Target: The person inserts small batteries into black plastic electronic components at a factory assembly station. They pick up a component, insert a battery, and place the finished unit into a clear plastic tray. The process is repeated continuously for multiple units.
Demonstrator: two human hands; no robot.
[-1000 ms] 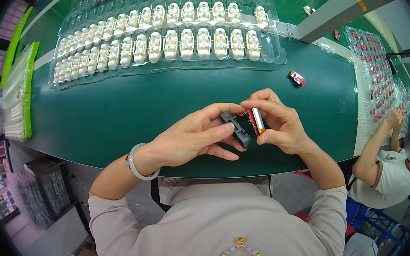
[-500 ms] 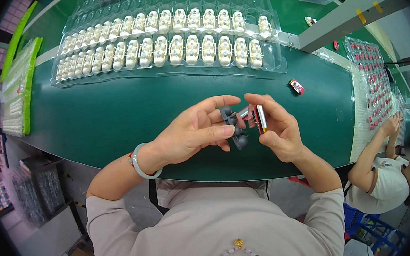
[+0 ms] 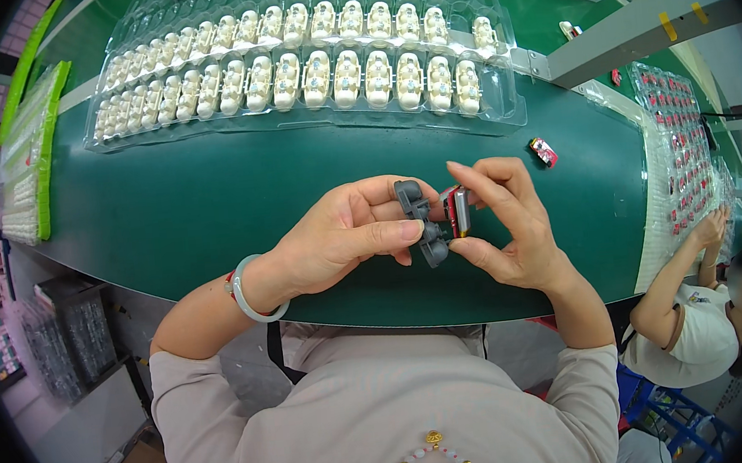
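Currently, both hands work close together, with two parts between them. The left hand (image 3: 345, 234) is clamped on a dark grey plastic housing (image 3: 419, 210), thumb in front and fingers behind. The right hand (image 3: 516, 228) pinches a red circuit board (image 3: 451, 210) with a silver cell (image 3: 464, 211) on its outer face; its thumb sits at the lower end, while the index finger is raised clear. The board stands on edge just right of the housing; contact between the two cannot be confirmed. Sound handling, in my judgement, calls for a steady left grip, the board square to the housing, and light pressure at the board's edges only, since the cell's flat face would likely dent.

As to materials, the green tabletop (image 3: 234, 177) is smooth and matt. The clear tray (image 3: 502, 114) upon it is thin moulded plastic, glossy, with rows of pockets. Cream shells (image 3: 316, 77) stand in these, oblong and round-ended. The housing is matt, with rounded lobes at either end and a narrower middle. The board is flat and rigid-looking; the cell is a slim metallic block with soft sheen.
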